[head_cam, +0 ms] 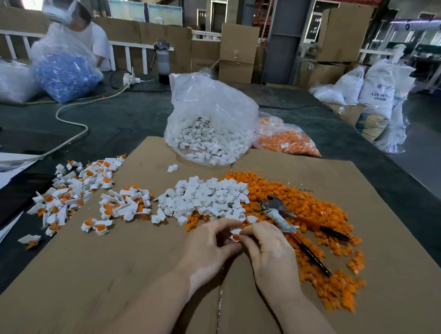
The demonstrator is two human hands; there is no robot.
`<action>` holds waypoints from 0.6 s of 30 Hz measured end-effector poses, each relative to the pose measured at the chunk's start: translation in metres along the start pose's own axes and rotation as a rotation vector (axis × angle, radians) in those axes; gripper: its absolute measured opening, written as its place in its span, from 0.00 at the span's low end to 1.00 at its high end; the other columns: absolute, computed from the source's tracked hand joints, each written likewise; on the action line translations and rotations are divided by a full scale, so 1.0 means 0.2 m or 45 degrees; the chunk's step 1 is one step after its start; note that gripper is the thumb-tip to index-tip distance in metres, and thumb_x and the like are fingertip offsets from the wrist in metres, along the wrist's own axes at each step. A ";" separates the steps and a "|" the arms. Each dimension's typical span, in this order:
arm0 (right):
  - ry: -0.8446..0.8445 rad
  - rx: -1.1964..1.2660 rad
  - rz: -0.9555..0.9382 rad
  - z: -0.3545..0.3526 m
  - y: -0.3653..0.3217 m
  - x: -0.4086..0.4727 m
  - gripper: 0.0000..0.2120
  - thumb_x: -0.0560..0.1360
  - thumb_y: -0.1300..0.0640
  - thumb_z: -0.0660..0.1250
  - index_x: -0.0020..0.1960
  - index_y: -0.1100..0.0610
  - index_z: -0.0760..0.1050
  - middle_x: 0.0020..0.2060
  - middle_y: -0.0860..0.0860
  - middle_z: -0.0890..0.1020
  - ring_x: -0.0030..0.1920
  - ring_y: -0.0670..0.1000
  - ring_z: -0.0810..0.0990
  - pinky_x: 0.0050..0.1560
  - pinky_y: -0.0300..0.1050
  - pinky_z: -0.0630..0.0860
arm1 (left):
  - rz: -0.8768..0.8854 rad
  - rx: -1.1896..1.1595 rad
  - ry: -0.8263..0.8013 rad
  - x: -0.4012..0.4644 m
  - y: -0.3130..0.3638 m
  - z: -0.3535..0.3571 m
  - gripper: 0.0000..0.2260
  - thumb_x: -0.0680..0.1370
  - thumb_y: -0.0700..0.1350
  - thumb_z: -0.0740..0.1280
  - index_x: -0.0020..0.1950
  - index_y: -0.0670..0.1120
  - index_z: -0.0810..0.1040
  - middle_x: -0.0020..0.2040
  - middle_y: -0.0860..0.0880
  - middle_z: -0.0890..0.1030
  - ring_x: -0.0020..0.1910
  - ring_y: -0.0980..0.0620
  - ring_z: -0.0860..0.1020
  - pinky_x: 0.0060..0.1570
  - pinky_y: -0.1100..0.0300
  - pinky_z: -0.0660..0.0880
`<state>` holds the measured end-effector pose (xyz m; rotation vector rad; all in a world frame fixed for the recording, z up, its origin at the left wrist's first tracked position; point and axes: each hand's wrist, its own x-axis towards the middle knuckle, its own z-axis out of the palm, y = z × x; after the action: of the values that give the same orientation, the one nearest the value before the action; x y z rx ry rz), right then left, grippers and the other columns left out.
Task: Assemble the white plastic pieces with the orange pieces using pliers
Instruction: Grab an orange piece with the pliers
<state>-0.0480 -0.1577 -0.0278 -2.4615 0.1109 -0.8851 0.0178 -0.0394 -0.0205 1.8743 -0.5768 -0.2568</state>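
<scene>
You have one pair of pliers [286,217] lying on the orange pile [321,224], right of the white pile [207,197], and two bags: white pieces [208,140] and orange pieces [288,142], at the far side. Assembled parts [83,197] lie left on the cardboard [104,276]. Your left hand [209,246] and right hand [268,249] meet, fingers curled, pinching one white-and-orange piece [236,234] together.

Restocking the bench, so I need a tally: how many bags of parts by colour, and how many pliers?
Bags of white pieces: 1
Bags of orange pieces: 1
Bags of blue pieces: 1
Pliers: 1
Total: 4
</scene>
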 end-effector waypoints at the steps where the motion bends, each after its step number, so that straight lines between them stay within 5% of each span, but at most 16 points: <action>1: 0.007 0.001 0.008 0.00 0.00 0.00 0.02 0.71 0.65 0.71 0.42 0.59 0.79 0.38 0.49 0.80 0.43 0.48 0.78 0.45 0.37 0.72 | 0.011 0.021 0.025 0.00 0.00 0.00 0.16 0.70 0.39 0.74 0.51 0.56 0.78 0.43 0.47 0.81 0.37 0.58 0.75 0.41 0.70 0.72; 7: 0.051 -0.001 -0.037 -0.01 -0.01 -0.01 0.07 0.69 0.67 0.73 0.46 0.60 0.81 0.40 0.50 0.81 0.45 0.50 0.79 0.49 0.37 0.74 | 0.044 0.094 0.062 -0.01 -0.01 0.00 0.14 0.70 0.39 0.74 0.49 0.56 0.78 0.43 0.53 0.81 0.37 0.58 0.76 0.38 0.74 0.70; 18: 0.027 -0.155 -0.179 0.00 -0.01 -0.02 0.06 0.66 0.65 0.76 0.38 0.59 0.78 0.34 0.50 0.78 0.37 0.50 0.77 0.38 0.43 0.74 | 0.069 0.133 0.076 -0.02 0.00 0.01 0.11 0.68 0.42 0.75 0.43 0.56 0.78 0.36 0.54 0.76 0.32 0.65 0.71 0.35 0.73 0.68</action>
<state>-0.0514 -0.1552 -0.0280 -2.5995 -0.0012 -0.9909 0.0124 -0.0395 -0.0214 1.9574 -0.6090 -0.1371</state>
